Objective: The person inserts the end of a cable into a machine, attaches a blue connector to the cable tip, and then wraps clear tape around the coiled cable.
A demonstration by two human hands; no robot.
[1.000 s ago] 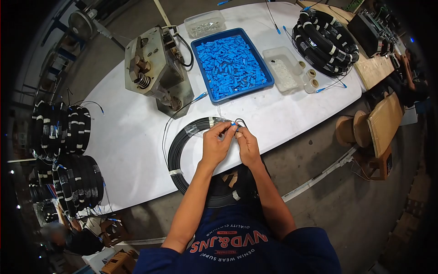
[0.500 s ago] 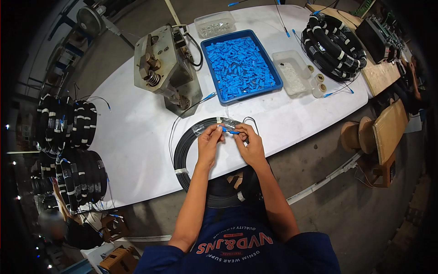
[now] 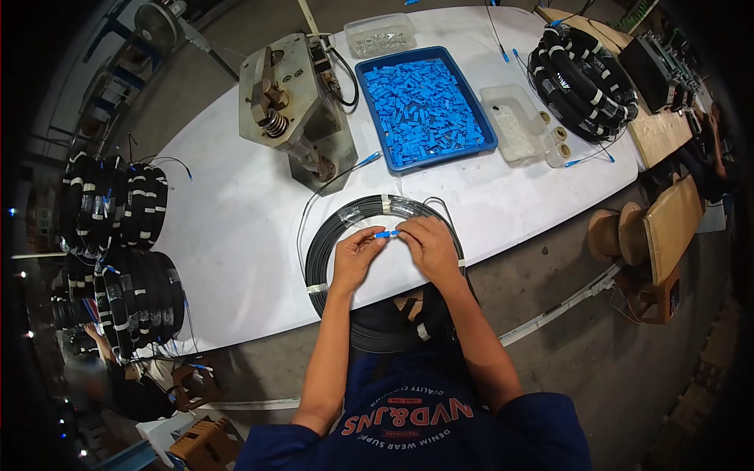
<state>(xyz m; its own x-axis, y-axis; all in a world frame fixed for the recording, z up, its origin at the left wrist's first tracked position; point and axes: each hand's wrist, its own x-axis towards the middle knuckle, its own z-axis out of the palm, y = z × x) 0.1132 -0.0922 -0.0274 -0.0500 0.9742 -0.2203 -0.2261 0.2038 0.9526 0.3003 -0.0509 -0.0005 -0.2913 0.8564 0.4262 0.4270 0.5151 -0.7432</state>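
Note:
Over the inside of a coil of black cable (image 3: 318, 271), my two hands meet fingertip to fingertip. My left hand (image 3: 356, 257) pinches a small blue connector (image 3: 382, 235) between thumb and fingers. Close against it, my right hand (image 3: 429, 247) is closed on the pale end of the same connector, its fingers hiding most of that part. The coil is bound with white and clear tape and hangs over the table's front edge towards my body. Another cable end with a blue connector (image 3: 369, 159) lies beyond the coil, beside the press.
A metal press (image 3: 302, 110) stands at the back left. Next to it are a blue tray (image 3: 385, 166) of blue connector parts, clear tubs (image 3: 514, 125), small spools (image 3: 558, 155) and a taped coil (image 3: 581, 82). More coils (image 3: 141, 306) hang at the left, near another person (image 3: 133, 392).
My hands have turned slightly and lowered a little towards me, and more of the blue connector shows between the fingertips. The view has shifted slightly.

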